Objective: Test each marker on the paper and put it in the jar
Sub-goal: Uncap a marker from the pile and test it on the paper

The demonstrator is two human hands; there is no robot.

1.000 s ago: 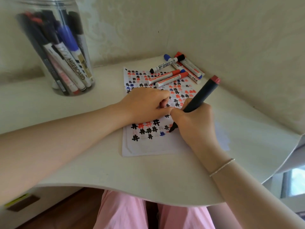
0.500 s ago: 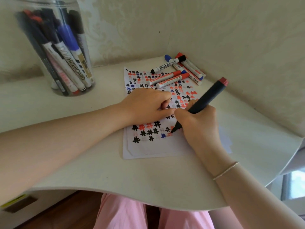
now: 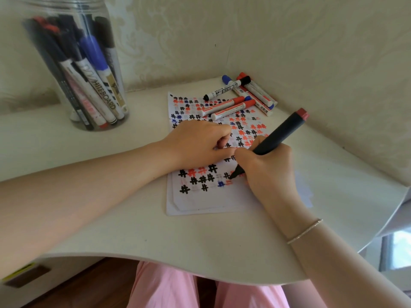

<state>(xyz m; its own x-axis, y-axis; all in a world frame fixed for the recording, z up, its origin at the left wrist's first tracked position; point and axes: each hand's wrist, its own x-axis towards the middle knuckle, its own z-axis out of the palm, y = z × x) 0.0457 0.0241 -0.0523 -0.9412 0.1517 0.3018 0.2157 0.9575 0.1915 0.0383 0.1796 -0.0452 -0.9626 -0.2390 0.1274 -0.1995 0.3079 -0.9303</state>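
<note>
the dark-barrelled marker with the red end cap (image 3: 274, 138) is slanted, tip down and toward the person's left, red end up and out toward the right wall, long axis running diagonally across the sheet. its tip touches the white paper covered in black, red and blue hash marks (image 3: 206, 196), right by a fresh red mark in the lower rows, near the middle of the cream curved table (image 3: 155, 236). the right hand (image 3: 270, 172) grips the barrel low, thumb and fingers curled tight round it, heel of the hand on the paper's right side. the left hand (image 3: 195, 143) rests on the sheet just beside it, fingers curled under and bunched; whether they pinch anything, cannot tell. a thin silver bracelet (image 3: 304, 231) sits on the right wrist.

below the marks the paper's near strip is blank, and bare table runs from there to the curved front edge. at the far right corner, against the wall, a loose pile of white markers with red, blue and black caps (image 3: 240, 96) lies partly over the paper's top edge. at the far left stands the clear plastic jar (image 3: 75, 63), upright, packed with markers, well apart from the paper with open table between.
</note>
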